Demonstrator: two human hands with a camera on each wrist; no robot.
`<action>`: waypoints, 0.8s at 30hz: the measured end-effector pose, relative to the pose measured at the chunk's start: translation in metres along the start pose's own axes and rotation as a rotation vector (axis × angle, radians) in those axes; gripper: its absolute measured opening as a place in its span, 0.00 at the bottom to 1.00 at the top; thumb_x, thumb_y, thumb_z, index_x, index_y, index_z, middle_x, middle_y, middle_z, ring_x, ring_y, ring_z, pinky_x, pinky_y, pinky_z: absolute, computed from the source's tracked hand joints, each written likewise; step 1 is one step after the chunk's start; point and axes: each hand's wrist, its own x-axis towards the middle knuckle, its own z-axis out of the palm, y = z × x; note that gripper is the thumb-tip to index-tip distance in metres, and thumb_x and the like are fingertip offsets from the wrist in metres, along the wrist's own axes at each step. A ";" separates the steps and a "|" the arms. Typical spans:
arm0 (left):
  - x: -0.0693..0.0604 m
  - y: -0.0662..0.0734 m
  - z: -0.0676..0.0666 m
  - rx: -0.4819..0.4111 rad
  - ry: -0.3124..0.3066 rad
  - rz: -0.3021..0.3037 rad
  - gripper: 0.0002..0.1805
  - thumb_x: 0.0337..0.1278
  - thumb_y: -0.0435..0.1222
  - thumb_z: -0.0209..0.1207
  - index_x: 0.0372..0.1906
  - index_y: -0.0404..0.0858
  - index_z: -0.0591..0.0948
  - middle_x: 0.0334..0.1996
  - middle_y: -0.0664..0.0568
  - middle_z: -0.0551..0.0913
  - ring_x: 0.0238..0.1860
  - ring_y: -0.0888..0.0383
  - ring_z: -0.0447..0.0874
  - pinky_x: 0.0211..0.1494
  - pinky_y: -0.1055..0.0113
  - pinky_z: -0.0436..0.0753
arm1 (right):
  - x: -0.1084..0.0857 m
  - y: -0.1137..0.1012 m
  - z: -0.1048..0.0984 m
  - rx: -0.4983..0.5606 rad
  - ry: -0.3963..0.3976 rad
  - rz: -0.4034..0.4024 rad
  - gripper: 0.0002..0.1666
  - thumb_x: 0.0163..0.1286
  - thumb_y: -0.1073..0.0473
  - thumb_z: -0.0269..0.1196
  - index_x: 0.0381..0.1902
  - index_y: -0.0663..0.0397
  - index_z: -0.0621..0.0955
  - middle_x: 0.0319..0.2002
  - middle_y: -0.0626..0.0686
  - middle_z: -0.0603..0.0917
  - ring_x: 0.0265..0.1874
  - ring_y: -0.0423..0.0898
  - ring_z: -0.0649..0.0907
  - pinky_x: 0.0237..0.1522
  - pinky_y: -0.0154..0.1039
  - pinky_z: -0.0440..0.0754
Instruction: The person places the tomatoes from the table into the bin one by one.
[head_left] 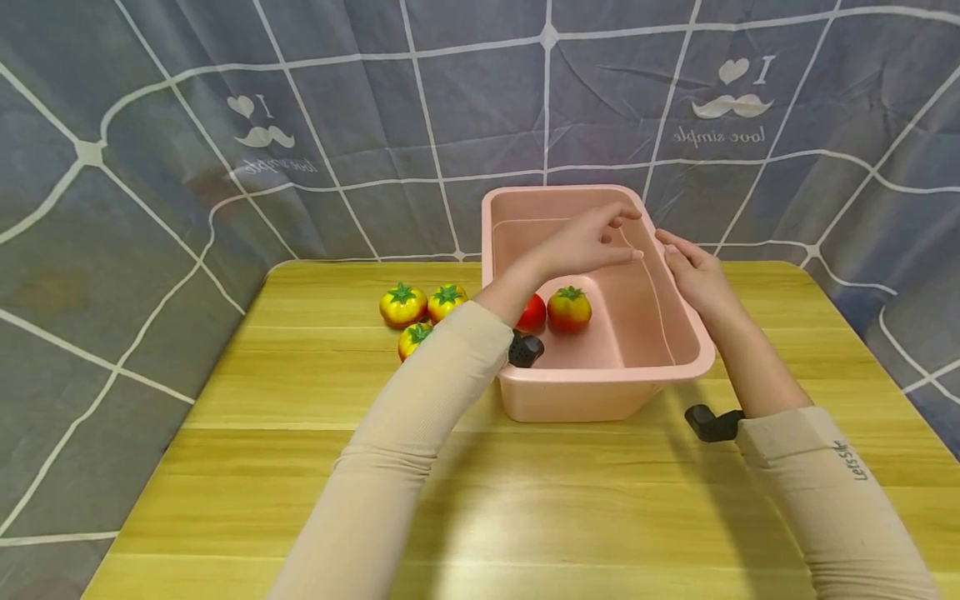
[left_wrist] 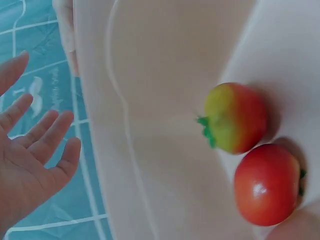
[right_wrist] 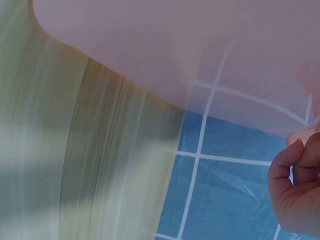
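Observation:
A pink plastic basin [head_left: 577, 403] stands on the wooden table, tilted a little. My right hand [head_left: 697, 282] grips its right rim; the right wrist view shows those fingers [right_wrist: 285, 167] curled at the edge. Over the basin's inside reaches my left hand [head_left: 585, 243], fingers spread loosely and nothing in them. Two tomatoes lie on the basin floor: a yellow-and-red one [head_left: 569, 310] with a green leafy top and a redder one [head_left: 532, 314], partly hidden by the left forearm. Outside, left of the basin, several yellow-and-red tomatoes [head_left: 403, 305] sit close together, one partly covered by the left sleeve.
The wooden table [head_left: 300, 367] extends around the basin on both sides and in front. A grey curtain [head_left: 495, 108] with white lines hangs behind and beside it. Black devices [head_left: 712, 423] are worn at both wrists.

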 end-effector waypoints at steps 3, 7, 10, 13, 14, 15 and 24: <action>-0.006 0.012 -0.007 -0.026 -0.001 0.007 0.29 0.58 0.36 0.60 0.63 0.33 0.65 0.62 0.46 0.68 0.60 0.55 0.67 0.59 0.75 0.67 | 0.000 0.001 0.000 0.015 -0.002 0.010 0.32 0.74 0.44 0.41 0.72 0.46 0.57 0.68 0.60 0.61 0.50 0.37 0.74 0.40 0.23 0.75; -0.017 0.026 -0.022 -0.061 -0.005 -0.023 0.29 0.58 0.38 0.60 0.63 0.37 0.65 0.61 0.51 0.68 0.59 0.60 0.66 0.58 0.78 0.66 | 0.001 0.001 0.000 0.008 0.002 0.012 0.31 0.74 0.45 0.41 0.72 0.47 0.57 0.68 0.60 0.61 0.53 0.40 0.73 0.40 0.22 0.74; -0.028 0.030 -0.035 -0.046 -0.003 -0.009 0.29 0.58 0.39 0.60 0.64 0.39 0.66 0.61 0.53 0.68 0.60 0.62 0.66 0.59 0.78 0.66 | 0.001 0.001 0.001 -0.004 0.004 0.008 0.32 0.74 0.44 0.40 0.72 0.47 0.57 0.69 0.58 0.60 0.59 0.44 0.70 0.42 0.21 0.73; -0.041 0.029 -0.047 -0.028 0.006 0.009 0.30 0.58 0.39 0.60 0.64 0.39 0.65 0.61 0.52 0.68 0.60 0.60 0.66 0.60 0.76 0.66 | 0.001 0.001 0.001 0.003 0.004 0.007 0.32 0.74 0.44 0.41 0.72 0.47 0.57 0.69 0.58 0.59 0.62 0.46 0.68 0.43 0.21 0.73; -0.045 0.029 -0.051 -0.022 0.012 0.010 0.30 0.58 0.39 0.60 0.64 0.39 0.66 0.61 0.51 0.68 0.60 0.59 0.66 0.60 0.76 0.66 | 0.001 0.001 0.001 0.013 0.004 0.006 0.32 0.74 0.44 0.42 0.72 0.47 0.57 0.69 0.58 0.59 0.62 0.46 0.68 0.43 0.21 0.73; -0.051 0.028 -0.055 -0.021 0.018 0.005 0.30 0.57 0.40 0.60 0.64 0.40 0.66 0.61 0.51 0.68 0.60 0.59 0.67 0.60 0.75 0.67 | 0.001 0.001 0.001 0.024 0.003 0.006 0.32 0.74 0.45 0.42 0.72 0.47 0.57 0.69 0.58 0.59 0.62 0.46 0.68 0.43 0.21 0.73; -0.105 0.025 -0.086 0.041 0.066 -0.020 0.29 0.57 0.42 0.60 0.64 0.44 0.67 0.60 0.54 0.69 0.57 0.59 0.69 0.57 0.66 0.70 | -0.001 -0.001 0.000 0.008 0.009 -0.008 0.33 0.74 0.44 0.42 0.72 0.48 0.57 0.69 0.57 0.60 0.62 0.47 0.68 0.44 0.21 0.73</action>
